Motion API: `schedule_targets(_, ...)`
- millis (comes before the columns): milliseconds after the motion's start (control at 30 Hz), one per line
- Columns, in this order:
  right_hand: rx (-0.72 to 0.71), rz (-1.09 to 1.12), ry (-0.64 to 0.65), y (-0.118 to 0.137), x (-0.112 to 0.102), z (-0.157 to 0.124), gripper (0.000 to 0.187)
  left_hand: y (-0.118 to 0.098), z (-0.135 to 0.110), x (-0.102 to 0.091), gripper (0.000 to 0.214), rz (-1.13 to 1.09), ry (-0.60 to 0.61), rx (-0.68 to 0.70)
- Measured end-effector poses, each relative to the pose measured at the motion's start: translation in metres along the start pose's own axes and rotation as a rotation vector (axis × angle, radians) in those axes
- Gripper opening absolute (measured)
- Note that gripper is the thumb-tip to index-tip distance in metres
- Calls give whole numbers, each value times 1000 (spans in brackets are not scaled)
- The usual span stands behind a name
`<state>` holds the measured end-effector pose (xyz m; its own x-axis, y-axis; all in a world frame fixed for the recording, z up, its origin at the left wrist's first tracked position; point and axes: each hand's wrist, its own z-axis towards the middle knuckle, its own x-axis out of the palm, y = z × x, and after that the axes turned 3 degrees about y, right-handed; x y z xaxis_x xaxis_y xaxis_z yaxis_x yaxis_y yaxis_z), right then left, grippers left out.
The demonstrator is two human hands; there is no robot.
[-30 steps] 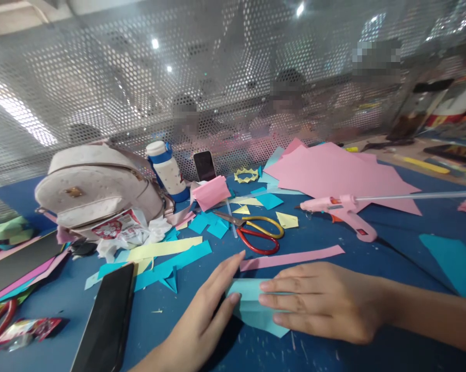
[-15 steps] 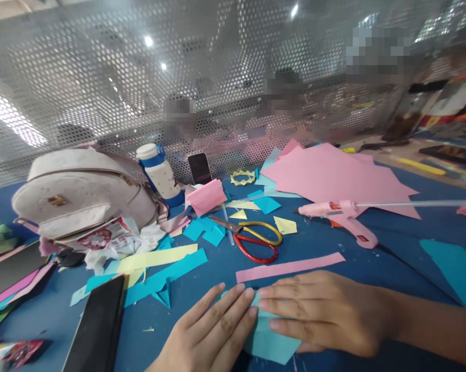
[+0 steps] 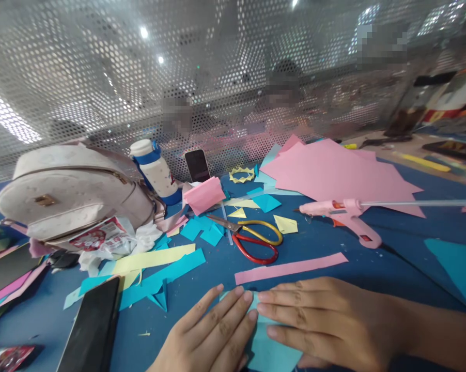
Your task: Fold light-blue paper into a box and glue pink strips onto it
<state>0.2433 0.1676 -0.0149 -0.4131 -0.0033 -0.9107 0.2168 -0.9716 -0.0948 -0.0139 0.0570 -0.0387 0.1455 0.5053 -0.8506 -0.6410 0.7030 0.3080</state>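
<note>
Both of my hands press flat on a light blue folded paper at the near edge of the blue table. My left hand lies with fingers stretched out over the paper's left side. My right hand covers its right side, fingers flat and pointing left, fingertips almost meeting those of the left. Most of the paper is hidden under them. A pink paper strip lies just beyond my fingers.
Red-and-yellow scissors, a pink glue gun and a large pink sheet lie further back. A beige backpack, a bottle, a black phone and paper scraps fill the left. A perforated metal screen stands behind.
My left hand has slid right onto the paper until its fingertips meet the right hand's. The view has shifted slightly, so everything sits a little lower and to the left.
</note>
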Motion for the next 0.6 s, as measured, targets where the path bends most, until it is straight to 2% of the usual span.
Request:
schedule_targets(100,12,5,-42,0,2,-3,33,0,-3,2,39,-7,5,-4)
schedule_targets(167,71,24,-114,0,5,-7,36,0,-3,2,39,-13,10,-6)
schedule_targets(267,217,87,-218,0,14,-15,36,2,-1,-1,38,-13,13,13)
schedule_targets(400,412,277,-297,-2,22,-18,24,4,2,-4,37,7,20,25)
schedule_targets(500,508,438,-288,-3,22,-14,25,2,1,-3,38,18,22,23)
schedule_targets(600,540,582,-230,-5,18,-11,30,-1,-4,1,40,3,10,-21)
